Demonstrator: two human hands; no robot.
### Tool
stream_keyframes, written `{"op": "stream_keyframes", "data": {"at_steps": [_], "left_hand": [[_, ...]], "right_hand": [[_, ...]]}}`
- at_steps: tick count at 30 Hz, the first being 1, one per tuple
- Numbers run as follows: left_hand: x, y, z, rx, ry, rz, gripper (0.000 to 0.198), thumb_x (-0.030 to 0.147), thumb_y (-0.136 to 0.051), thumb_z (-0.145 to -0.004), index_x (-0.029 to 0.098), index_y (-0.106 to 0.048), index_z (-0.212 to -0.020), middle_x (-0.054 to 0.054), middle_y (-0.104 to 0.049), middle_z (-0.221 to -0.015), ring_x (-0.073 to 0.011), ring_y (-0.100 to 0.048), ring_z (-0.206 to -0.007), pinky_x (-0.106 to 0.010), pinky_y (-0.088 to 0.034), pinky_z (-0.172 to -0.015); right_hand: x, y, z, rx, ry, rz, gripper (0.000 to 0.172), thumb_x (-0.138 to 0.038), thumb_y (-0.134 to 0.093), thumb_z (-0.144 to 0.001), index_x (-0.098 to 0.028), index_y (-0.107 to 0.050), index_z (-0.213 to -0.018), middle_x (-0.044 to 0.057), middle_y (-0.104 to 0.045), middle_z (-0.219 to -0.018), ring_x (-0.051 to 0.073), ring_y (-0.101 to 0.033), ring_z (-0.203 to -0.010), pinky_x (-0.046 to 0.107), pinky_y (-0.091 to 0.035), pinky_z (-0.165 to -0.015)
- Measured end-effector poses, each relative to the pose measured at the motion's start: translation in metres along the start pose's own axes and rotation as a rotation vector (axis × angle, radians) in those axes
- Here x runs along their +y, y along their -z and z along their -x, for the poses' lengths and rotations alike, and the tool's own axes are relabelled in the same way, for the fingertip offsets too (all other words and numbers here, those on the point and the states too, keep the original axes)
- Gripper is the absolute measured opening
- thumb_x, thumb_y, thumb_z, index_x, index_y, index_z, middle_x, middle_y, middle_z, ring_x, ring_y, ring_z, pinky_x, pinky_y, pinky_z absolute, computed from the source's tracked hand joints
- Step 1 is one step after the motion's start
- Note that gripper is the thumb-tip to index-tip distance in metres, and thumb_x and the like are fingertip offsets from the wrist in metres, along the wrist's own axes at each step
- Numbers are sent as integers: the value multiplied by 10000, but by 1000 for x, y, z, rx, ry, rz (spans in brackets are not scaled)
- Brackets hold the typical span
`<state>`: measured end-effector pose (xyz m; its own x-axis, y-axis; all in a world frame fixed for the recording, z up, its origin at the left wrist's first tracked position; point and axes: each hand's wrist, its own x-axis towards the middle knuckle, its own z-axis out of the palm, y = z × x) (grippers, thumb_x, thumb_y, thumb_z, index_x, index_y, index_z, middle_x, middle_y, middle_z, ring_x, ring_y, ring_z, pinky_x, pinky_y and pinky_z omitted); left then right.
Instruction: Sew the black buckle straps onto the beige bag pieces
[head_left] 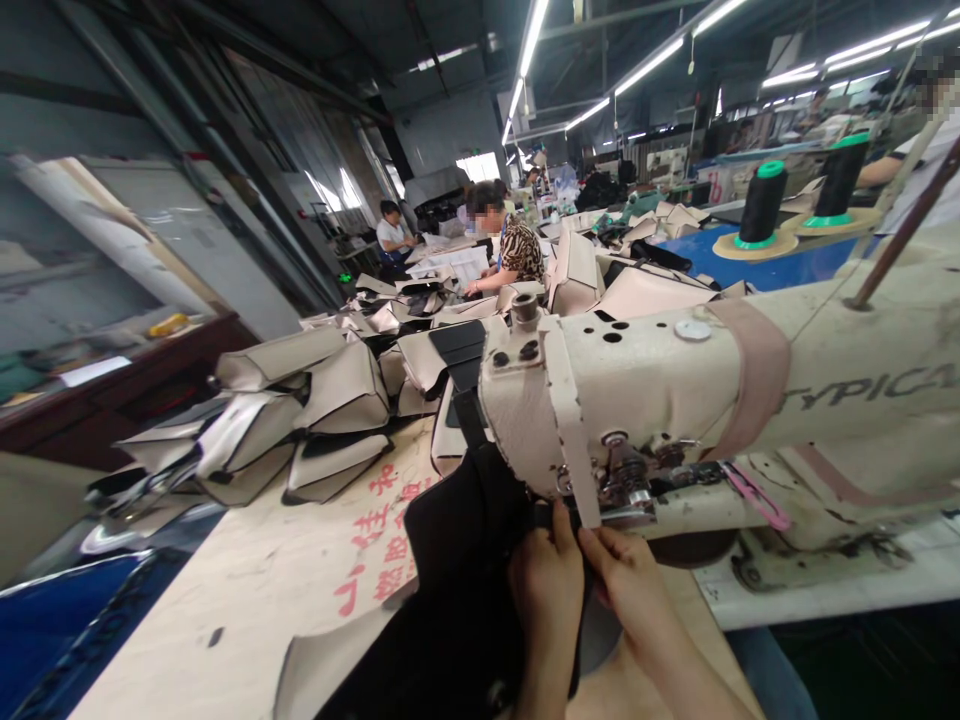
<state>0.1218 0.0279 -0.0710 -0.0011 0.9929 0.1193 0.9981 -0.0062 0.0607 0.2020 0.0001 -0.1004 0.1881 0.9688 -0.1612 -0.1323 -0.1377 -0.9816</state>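
Note:
My left hand (547,590) and my right hand (626,580) are side by side just below the head of a cream sewing machine (675,390). Both pinch a black piece of material (457,560) and hold it up under the needle area (626,490). The black piece hangs down toward me and hides part of my left hand. Its other end runs up past the machine head to a black and beige panel (457,350) lying behind.
Stacks of beige and black sewn pieces (300,420) cover the worktable (262,580) at left. Two black thread cones (761,205) stand on a blue table behind the machine. Other people sit at tables further back. A dark counter (112,380) runs along the left wall.

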Motion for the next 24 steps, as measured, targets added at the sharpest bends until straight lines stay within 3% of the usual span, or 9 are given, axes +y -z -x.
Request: {"op": "stream_keyframes", "data": {"at_steps": [6, 15, 19, 24], "left_hand": [[0, -3, 5, 137, -24, 40, 237, 226, -400, -838, 168, -626, -882, -47, -537, -589, -144, -540, -536, -231, -358, -527], [-1, 0, -3, 85, 39, 100, 354, 312, -391, -844, 142, -642, -661, -60, -581, -550, -146, -570, -542, -212, -342, -484], [-2, 1, -3, 106, 34, 101, 370, 315, -387, -850, 144, -649, -651, -67, -607, -574, -150, -590, -566, -214, -354, -497], [-4, 7, -5, 47, 51, 132, 328, 308, -435, -844, 137, -658, -674, -74, -656, -642, -174, -627, -641, -228, -376, -537]], "right_hand": [[-2, -7, 4, 2, -142, -302, 484, -624, -553, -664, -141, -545, -646, -73, -267, -440, 52, -201, -361, 194, -145, -350], [-5, -12, 6, 14, -200, -470, 455, -577, -665, -589, -147, -525, -638, -91, -233, -431, 40, -151, -369, 197, -79, -369], [-5, -15, 6, 21, -194, -509, 454, -570, -672, -595, -147, -506, -623, -94, -220, -444, 36, -127, -389, 196, -64, -387], [-8, -18, 8, 45, -173, -516, 429, -558, -656, -625, -150, -526, -650, -95, -213, -439, 42, -131, -388, 196, -71, -390]]}}
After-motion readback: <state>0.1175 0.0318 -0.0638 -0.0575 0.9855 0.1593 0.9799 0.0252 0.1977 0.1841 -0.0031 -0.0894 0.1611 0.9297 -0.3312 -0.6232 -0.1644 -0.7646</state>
